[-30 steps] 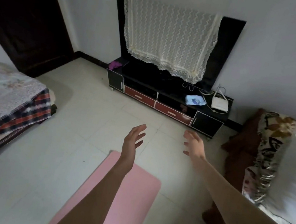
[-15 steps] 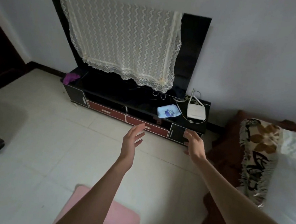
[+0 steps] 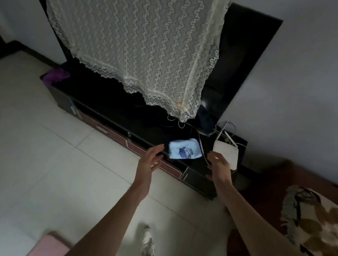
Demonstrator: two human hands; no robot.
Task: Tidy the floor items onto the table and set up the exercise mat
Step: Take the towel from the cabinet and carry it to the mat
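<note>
A low black table [image 3: 110, 107] with red drawer fronts stands against the wall. On its right part lies a light blue cloth with a cartoon print [image 3: 184, 150]. My left hand [image 3: 148, 163] is open just left of the cloth, fingers apart, holding nothing. My right hand [image 3: 220, 166] is open just right of the cloth, also empty. Only a corner of the pink exercise mat [image 3: 49, 248] shows on the floor at the bottom left, behind my left forearm.
A white router [image 3: 226, 152] with cables sits on the table's right end, a purple cloth [image 3: 55, 75] on its left end. A lace-covered TV [image 3: 237, 61] stands above. A brown sofa with a patterned cushion [image 3: 319, 222] is at right. My foot [image 3: 147, 243] is on the tiled floor.
I have stepped closer to the table. Both open hands now flank the blue cloth. The pink mat has slid almost out of view at the bottom.
</note>
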